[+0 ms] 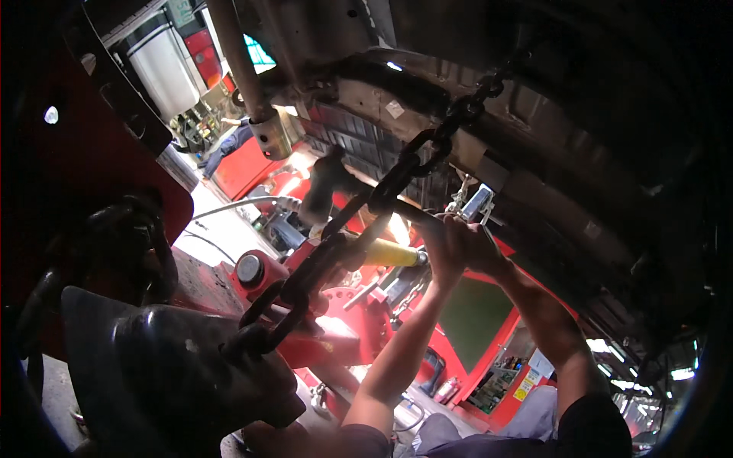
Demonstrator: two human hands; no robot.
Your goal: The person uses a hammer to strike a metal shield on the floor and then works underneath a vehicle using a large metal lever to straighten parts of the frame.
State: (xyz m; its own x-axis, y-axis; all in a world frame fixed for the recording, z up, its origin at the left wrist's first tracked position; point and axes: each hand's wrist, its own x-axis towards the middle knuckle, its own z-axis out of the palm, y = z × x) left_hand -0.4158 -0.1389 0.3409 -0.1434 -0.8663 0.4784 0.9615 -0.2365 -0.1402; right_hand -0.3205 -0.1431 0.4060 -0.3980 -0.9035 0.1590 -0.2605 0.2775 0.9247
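Note:
My left hand (445, 248) and my right hand (482, 249) are close together, both closed round the end of a dark handle. That handle runs left behind a chain to a thick, blunt head, so it looks like a hammer (325, 187). The heavy dark chain (397, 182) slants across the view, from the vehicle's underside (527, 107) at upper right down to a dark metal clamp-like block (191, 359) at lower left. The chain hides part of the handle. Beyond the hands and chain lies a yellow cylinder (389, 253) against red machinery.
A red steel frame (328, 336) with a round-ended pin (250, 269) stands below the chain. At upper left hangs a metal post (267, 133). Someone in blue clothing (229, 145) is in the background. A red cabinet (511, 397) stands at lower right.

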